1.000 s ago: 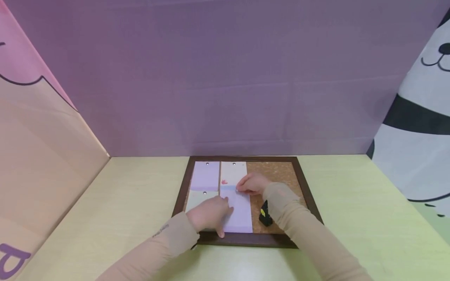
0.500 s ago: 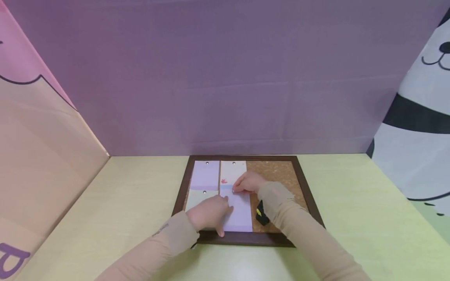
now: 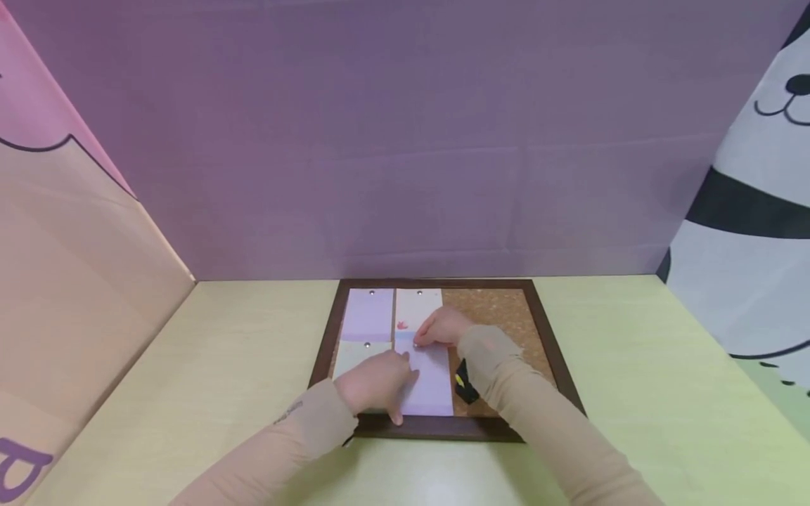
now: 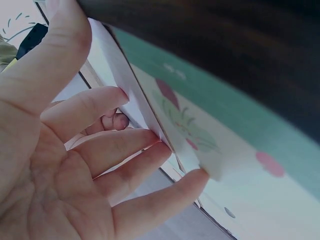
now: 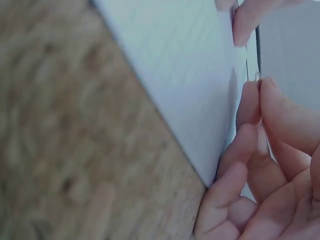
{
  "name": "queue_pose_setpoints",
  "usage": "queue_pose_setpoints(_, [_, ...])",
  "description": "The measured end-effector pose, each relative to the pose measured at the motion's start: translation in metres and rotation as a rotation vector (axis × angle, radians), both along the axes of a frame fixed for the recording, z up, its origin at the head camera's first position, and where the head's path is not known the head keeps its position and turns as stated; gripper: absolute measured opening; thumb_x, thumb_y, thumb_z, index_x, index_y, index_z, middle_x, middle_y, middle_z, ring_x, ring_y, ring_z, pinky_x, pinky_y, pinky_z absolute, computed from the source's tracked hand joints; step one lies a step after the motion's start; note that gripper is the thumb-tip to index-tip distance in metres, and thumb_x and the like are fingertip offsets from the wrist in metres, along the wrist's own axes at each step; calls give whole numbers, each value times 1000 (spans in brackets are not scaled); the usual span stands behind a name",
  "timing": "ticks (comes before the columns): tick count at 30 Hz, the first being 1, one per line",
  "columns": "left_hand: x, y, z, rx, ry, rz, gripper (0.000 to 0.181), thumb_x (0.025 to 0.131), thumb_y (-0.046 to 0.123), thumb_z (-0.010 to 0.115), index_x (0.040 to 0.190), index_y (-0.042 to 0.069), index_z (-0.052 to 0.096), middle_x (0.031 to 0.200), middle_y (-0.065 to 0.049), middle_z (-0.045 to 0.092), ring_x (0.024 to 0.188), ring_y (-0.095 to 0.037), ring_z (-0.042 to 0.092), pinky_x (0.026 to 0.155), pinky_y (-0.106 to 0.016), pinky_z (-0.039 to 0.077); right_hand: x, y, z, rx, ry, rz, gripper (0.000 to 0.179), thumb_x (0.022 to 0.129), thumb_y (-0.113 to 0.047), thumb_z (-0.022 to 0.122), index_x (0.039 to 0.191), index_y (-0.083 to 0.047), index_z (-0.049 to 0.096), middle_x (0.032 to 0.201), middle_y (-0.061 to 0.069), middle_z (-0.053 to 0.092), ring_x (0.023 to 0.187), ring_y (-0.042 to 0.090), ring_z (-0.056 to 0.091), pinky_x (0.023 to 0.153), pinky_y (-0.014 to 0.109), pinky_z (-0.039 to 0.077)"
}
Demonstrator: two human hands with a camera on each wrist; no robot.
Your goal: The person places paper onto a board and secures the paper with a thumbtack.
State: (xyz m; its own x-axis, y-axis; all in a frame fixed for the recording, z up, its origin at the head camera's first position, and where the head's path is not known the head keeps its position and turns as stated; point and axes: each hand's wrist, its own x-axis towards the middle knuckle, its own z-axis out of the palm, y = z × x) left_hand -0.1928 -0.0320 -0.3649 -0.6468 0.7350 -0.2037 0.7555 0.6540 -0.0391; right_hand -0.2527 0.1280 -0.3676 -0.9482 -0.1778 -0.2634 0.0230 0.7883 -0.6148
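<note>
Between thumb and index finger, my right hand (image 3: 445,327) pinches a small silver thumbtack (image 5: 257,78). It is over the top part of a lilac paper sheet (image 3: 433,386) on a framed corkboard (image 3: 493,307). My left hand (image 3: 377,381) lies with spread fingers across the left side of that sheet and a pale green sheet (image 3: 354,355). Its fingertips press on the paper in the left wrist view, thumb near the dark frame. Above them are another lilac sheet (image 3: 368,316) and a cream sheet (image 3: 418,306) with a red motif, each tacked at the top.
The board's dark brown frame (image 3: 443,426) lies flat on a light wooden table (image 3: 253,330). A purple backdrop (image 3: 430,140) stands behind it, with printed panels at the left and right. A black device with a yellow mark (image 3: 466,385) sits at my right wrist.
My right hand has slid slightly left along the top of the lilac sheet, carrying the thumbtack towards the sheet's middle. The left hand stays where it was.
</note>
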Motion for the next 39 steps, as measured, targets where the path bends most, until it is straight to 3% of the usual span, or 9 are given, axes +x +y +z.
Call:
queue_pose_setpoints(4, [0,0,0,10,-12,8,55,56,37,89,98,7,69,98,-12,68,84,-19,61,81,-31,52,0,-2,-1,52,22,17,14,79,-17,75,88,-6,76,85,3,74,68,8,51,64,17,40])
queue_pose_setpoints(13, [2,0,1,-2,2,-4,55,56,37,89,98,8,69,98,-11,68,84,-19,61,82,-31,53,-4,-3,-5,89,36,11,14,77,-17,77,85,-6,76,80,2,73,66,8,50,62,16,40])
queue_pose_setpoints(39, [3,-4,4,5,-29,7,59,58,36,88,106,7,69,107,-15,68,86,-21,62,84,-32,52,-11,-7,-8,-59,-92,-104,12,78,-10,75,87,-2,75,58,-8,59,53,6,46,47,15,36])
